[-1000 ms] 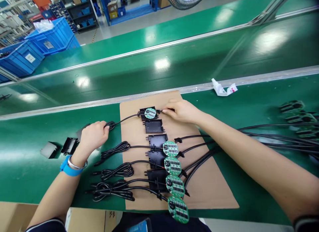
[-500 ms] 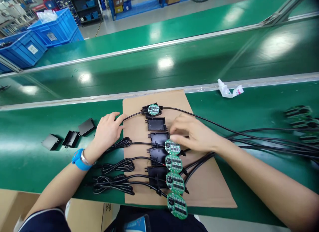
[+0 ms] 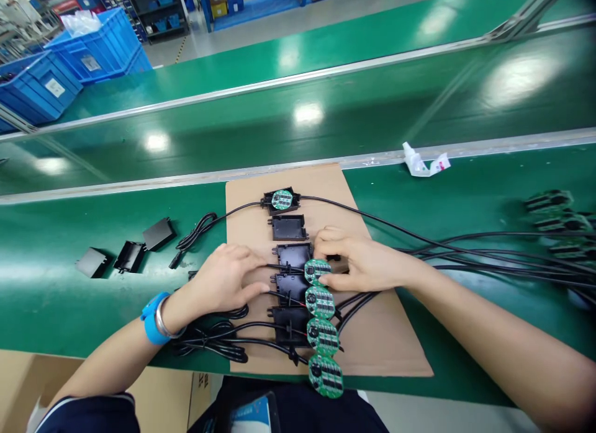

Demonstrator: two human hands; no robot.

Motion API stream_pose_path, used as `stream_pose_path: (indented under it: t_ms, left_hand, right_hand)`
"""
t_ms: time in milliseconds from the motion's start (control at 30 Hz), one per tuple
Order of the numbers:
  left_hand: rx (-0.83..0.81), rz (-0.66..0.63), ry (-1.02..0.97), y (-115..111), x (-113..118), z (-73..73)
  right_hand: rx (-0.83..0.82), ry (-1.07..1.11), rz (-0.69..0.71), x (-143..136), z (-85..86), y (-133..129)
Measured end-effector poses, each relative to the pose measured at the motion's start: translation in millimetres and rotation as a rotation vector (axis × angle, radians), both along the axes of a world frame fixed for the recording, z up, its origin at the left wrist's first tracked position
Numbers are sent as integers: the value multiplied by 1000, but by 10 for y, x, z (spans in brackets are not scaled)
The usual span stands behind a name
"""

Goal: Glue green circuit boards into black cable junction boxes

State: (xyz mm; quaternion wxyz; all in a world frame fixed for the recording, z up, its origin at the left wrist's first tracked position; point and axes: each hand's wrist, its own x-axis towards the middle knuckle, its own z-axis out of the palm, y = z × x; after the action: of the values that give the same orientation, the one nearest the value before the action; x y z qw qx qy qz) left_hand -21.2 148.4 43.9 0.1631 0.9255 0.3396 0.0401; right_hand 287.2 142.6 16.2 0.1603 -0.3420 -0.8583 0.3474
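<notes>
My right hand [image 3: 347, 259] is closed on the edge of the uppermost circuit board [image 3: 317, 271] in a column of round green boards, its thumb on the board's right side. My left hand [image 3: 233, 276] is open over the coiled cables, with fingertips at the black cable [image 3: 275, 266] leading to that board and thumb apart below. Open black plastic cases [image 3: 288, 227] stand in a column on the cardboard sheet [image 3: 372, 343]. Beyond my hands, another round board [image 3: 282, 200] lies in the top case [image 3: 294, 206], cables leaving both sides.
Loose black cases [image 3: 129, 257] and a coiled cable [image 3: 198, 231] lie on the green bench at left. More circuit boards [image 3: 549, 201] and long cables [image 3: 512, 267] lie at right. A crumpled white wrapper [image 3: 424, 163] sits by the metal rail. Blue bins [image 3: 100, 48] stand back left.
My left hand has moved right and down from beside the top cable to the cable of the uppermost board in the column. My right hand has lowered slightly onto that board.
</notes>
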Motion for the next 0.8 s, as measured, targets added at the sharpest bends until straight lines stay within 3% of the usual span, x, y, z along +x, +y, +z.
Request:
stream_pose_path:
  t_ms: [133,267,367,467,600,800]
  left_hand:
    - [-42,3,-4,-91,5,-97]
    - [46,90,-97,44,-67,-81]
    - [194,243,-110,221,-134,-37]
    - [322,312,80,375,-154,-63]
    - [319,261,263,441,-124,-158]
    - [358,281,185,431,-131,-234]
  right_hand:
    - [93,19,-35,10,16,-38]
    - [215,199,-260,17,36,105]
    - [111,195,-365,46,-56,274]
    - [26,126,-419,112,-213,388]
    - [221,78,-391,168,-339,388]
    - [407,-34,-335,143,-363,323]
